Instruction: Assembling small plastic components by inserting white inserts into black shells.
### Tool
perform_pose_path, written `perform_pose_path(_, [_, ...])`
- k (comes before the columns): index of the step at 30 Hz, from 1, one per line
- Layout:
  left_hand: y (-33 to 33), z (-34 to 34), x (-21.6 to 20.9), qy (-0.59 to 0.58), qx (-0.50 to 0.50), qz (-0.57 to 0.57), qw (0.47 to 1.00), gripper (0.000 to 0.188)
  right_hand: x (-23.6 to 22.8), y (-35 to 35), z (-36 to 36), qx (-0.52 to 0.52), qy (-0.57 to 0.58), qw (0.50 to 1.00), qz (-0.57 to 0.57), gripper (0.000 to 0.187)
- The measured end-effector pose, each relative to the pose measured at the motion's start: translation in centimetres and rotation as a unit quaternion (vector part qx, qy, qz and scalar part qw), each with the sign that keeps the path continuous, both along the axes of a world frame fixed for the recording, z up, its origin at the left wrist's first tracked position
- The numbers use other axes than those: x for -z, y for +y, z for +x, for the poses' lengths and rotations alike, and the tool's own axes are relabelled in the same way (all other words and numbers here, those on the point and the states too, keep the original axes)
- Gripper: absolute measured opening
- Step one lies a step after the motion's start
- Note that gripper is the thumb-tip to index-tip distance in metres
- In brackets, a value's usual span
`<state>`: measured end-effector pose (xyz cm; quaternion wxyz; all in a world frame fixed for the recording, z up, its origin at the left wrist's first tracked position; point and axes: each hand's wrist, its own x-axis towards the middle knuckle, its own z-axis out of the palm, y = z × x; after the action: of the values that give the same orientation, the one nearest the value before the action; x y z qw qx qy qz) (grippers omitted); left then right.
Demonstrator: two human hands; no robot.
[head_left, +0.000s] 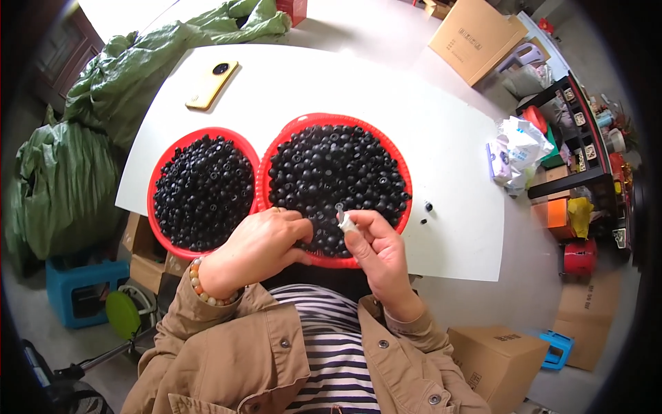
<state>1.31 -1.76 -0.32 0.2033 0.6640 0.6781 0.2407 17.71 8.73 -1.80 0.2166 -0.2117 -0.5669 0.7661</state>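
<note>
Two red round baskets stand side by side, the left basket [153,207] and the larger right basket [408,169]. Both are heaped with small black ring-shaped plastic parts [331,155], each with a hole. My right hand [383,255] is closed on a small hand tool [347,223] with a white wrapped handle and a thin metal tip, held over the right basket's near side. Over that basket's near left rim, my left hand [262,245] has its fingers curled toward the black parts. Its fingertips are partly hidden, so what they pinch cannot be made out.
The baskets sit on a white table [455,228]. A yellow phone [212,84] lies at its far left, and two loose black parts [428,207] lie right of the baskets. White plastic packages [520,148] are at the right edge. Cardboard boxes [496,359] and a blue stool [79,290] stand around.
</note>
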Motion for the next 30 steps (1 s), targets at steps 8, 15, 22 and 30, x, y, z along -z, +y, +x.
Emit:
perform_pose_path(8, [-0.5, 0.2, -0.4, -0.188, -0.051, 0.054, 0.979, 0.015, -0.2, -0.2, -0.1, -0.018, -0.012, 1.0, 0.011, 0.023])
perform_pose_path(15, [-0.8, 0.0, -0.3, -0.499, -0.148, 0.056, 0.852, 0.013, -1.0, -0.6, -0.2, -0.051, -0.013, 0.996, 0.065, 0.028])
perform_pose_path(22, [-0.6, 0.5, 0.0, -0.553, -0.151, 0.069, 0.817, 0.014, -0.6, -0.8, -0.5, -0.068, -0.006, 0.994, 0.089, 0.032])
perform_pose_path(30, [-0.6, 0.8, 0.6, -0.546, -0.152, 0.044, 0.823, 0.016, -0.6, -0.7, -0.5, -0.072, -0.007, 0.992, 0.106, 0.03])
